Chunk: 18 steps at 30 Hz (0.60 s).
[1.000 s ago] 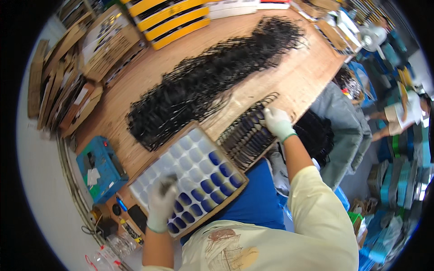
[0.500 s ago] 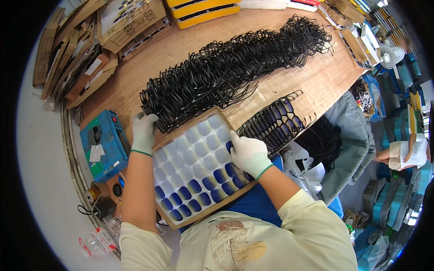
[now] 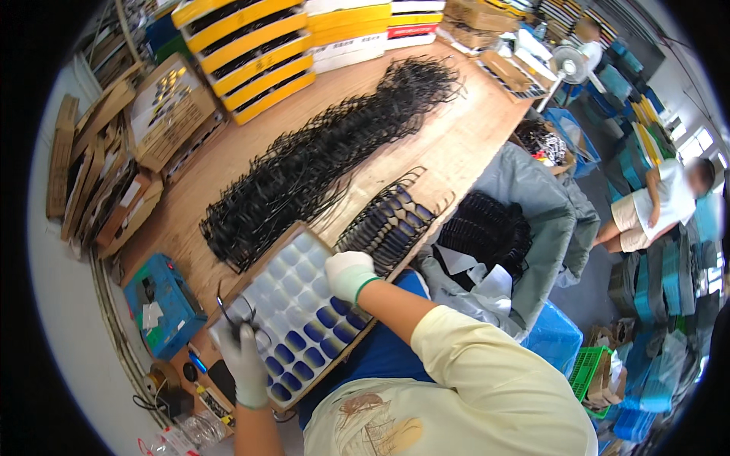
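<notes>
My gloved left hand is closed on a black glasses frame, held up over the left corner of a shallow cardboard tray. In the tray lie rows of lenses, the upper ones pale, the lower ones dark blue fading to yellow. My gloved right hand is at the tray's right edge, fingers curled; what they hold, if anything, is hidden. Beyond the tray stretches a long heap of black glasses frames. To its right stands a row of frames with blue-tinted lenses in them.
A blue box-shaped device and cardboard boxes are at the left. Yellow and white trays are stacked at the back. On the right, a grey-lined container holds black frames. Another person stands farther right.
My left hand has drawn a glasses frame from the near end of the heap back over the tray. My right hand stays by the tray's right edge, now more curled. The view has shifted right.
</notes>
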### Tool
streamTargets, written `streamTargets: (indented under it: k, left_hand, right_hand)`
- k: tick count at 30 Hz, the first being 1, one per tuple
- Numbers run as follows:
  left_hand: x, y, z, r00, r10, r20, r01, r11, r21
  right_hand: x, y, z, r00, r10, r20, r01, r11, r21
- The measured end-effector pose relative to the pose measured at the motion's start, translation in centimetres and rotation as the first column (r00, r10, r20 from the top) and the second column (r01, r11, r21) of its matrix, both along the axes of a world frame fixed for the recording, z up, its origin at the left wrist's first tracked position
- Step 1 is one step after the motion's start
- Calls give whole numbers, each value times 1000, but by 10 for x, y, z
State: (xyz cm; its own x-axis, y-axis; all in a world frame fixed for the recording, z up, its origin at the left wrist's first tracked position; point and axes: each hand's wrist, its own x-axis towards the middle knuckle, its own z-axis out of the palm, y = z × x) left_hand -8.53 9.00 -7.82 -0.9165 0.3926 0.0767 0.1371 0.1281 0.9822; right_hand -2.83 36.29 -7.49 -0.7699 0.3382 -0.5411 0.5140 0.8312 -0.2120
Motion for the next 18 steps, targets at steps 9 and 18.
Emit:
streamTargets:
  k: [9, 18]
  left_hand:
    - [116, -32, 38, 947, -293, 128, 309, 942, -133]
    - [118, 2, 45, 905, -347, 248, 386, 913, -132]
  right_hand:
    - [87, -17, -34, 772, 184, -609, -79, 978, 195]
    - [162, -81, 42, 495, -627, -601, -212, 584, -784]
